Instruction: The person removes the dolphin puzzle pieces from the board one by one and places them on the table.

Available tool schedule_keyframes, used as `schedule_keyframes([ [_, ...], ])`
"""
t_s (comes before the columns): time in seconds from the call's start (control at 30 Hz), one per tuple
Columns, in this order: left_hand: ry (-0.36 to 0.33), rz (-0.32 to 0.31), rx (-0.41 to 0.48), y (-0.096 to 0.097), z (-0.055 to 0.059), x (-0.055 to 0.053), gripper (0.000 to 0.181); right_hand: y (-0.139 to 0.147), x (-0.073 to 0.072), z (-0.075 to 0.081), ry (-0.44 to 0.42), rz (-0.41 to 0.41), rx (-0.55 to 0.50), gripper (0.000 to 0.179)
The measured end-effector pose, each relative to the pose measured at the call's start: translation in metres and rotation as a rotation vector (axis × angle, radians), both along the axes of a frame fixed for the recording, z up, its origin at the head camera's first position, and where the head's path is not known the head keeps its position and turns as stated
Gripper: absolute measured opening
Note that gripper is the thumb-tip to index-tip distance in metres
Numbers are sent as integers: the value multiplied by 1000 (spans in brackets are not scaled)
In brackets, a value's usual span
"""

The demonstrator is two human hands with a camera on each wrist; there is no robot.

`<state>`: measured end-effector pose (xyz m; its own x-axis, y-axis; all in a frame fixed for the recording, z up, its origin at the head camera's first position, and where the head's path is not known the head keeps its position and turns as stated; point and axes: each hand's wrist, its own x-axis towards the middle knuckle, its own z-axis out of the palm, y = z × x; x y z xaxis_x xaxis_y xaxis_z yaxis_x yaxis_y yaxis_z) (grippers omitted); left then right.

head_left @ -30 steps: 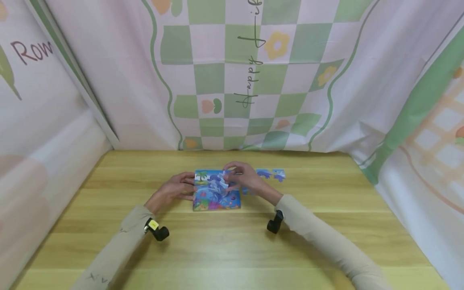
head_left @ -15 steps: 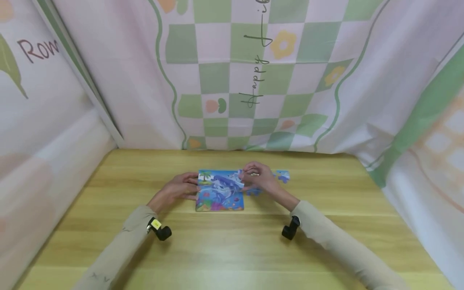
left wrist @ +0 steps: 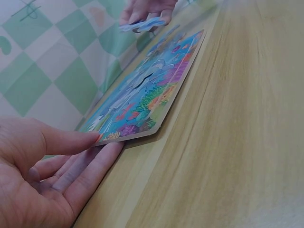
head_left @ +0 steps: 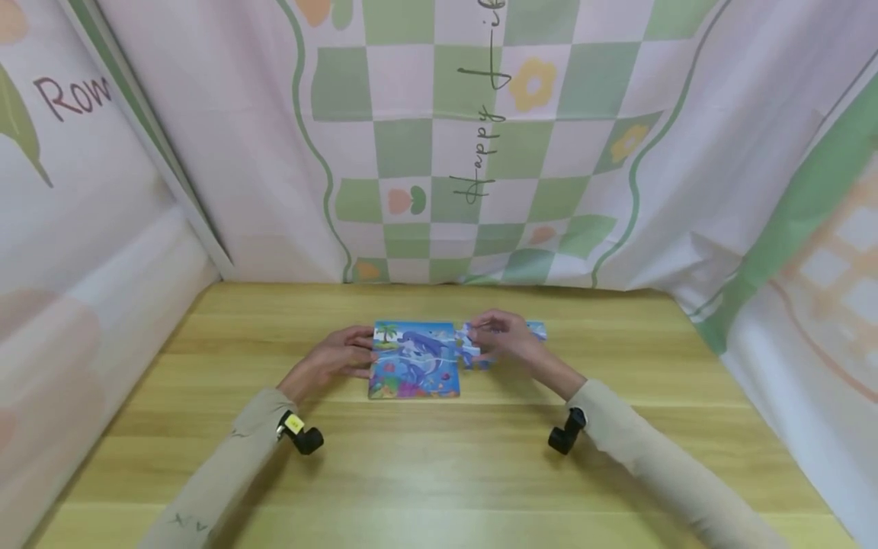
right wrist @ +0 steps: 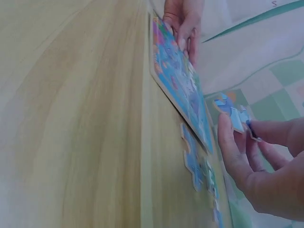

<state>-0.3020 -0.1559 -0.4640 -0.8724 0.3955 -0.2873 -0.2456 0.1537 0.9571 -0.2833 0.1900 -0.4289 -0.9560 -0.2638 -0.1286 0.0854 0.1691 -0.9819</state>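
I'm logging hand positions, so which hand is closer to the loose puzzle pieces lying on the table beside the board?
Right. The right hand hangs just above the loose pieces, pinching another piece. The left hand rests at the puzzle board's far side.

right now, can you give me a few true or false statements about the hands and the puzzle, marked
1. The left hand rests against the left edge of the puzzle board. True.
2. The right hand pinches a loose puzzle piece. True.
3. The puzzle board stands upright against the curtain. False: it lies flat on the wooden table.
4. The held piece is already pressed into the board. False: the left wrist view shows it in the air, clear of the board.
5. More loose pieces lie on the table right of the board. True.
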Motion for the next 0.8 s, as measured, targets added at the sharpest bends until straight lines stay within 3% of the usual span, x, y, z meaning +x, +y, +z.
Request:
schedule_keyframes([
  [0.2,-5,9,1,0,-2,0,68,17,3,3,-50,-9,69,34],
  [0.8,-4,-1,17,2,0,1,67,60,13,6,22,-14,206,31],
])
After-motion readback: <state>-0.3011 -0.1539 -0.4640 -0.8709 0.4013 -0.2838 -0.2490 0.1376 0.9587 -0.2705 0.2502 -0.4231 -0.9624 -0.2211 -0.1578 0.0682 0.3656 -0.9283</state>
